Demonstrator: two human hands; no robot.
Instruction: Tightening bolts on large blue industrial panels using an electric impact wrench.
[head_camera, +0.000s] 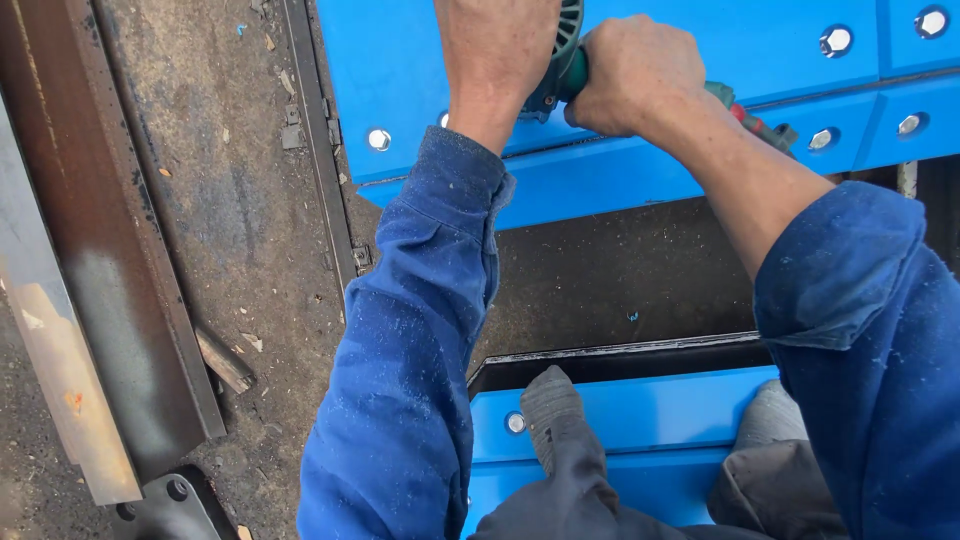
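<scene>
A green grinder sits against the upper blue panel, near the top edge of the view, mostly hidden by both hands. The right hand is wrapped around its handle, fingers curled tight together in a fist. The left hand lies over the grinder's ribbed head; its fingers run out of view, so I cannot tell whether they are spread or pressed. A bit of red and green shows beyond the right wrist, on the grinder's tail.

Both arms wear blue sleeves speckled with pale dust, the right one pushed up to bare the forearm.

The upper panel carries seven silver bolts: one left of the left wrist, one half hidden beside that wrist, and five at the right, among them one near the top. A second blue panel lies lower, with one bolt showing. Two grey shoes stand on it, with grey trouser legs above them.

Between the panels is a dark, gritty strip. To the left runs a thin metal rail, then dirty ground strewn with wood chips, and a long rusty steel beam lying slantwise. No containers are in view
</scene>
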